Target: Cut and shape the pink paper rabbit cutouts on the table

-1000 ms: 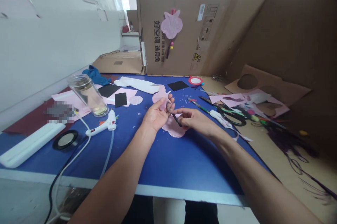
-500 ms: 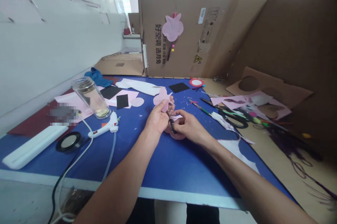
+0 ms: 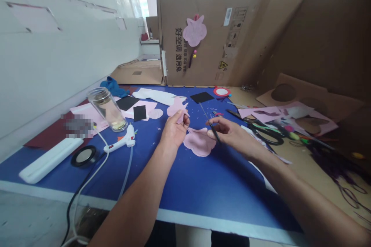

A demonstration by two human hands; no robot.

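My left hand (image 3: 175,128) pinches a small pink cut-out (image 3: 176,109) with rounded lobes and pointed ends, held above the blue table. In my right hand (image 3: 227,133) is a slim black-handled tool (image 3: 213,132); its thin metal tip points up and away, apart from the pink piece. Whether it has one blade or two cannot be made out. Below and between my hands a larger pink scalloped cut-out (image 3: 199,147) lies flat on the table. My right fingers are just above its right edge.
At left stand a glass jar (image 3: 108,109), a white glue gun (image 3: 121,142) with its cord, and a black tape roll (image 3: 84,156). Black squares (image 3: 140,113) lie behind. Large scissors (image 3: 265,133) and pink scraps (image 3: 304,117) are at right. A cardboard wall (image 3: 214,57) closes the back.
My right hand has moved right, drawing the black-handled tool away from the small pink cut-out. The larger cut-out on the table is now more exposed. The view has shifted slightly.
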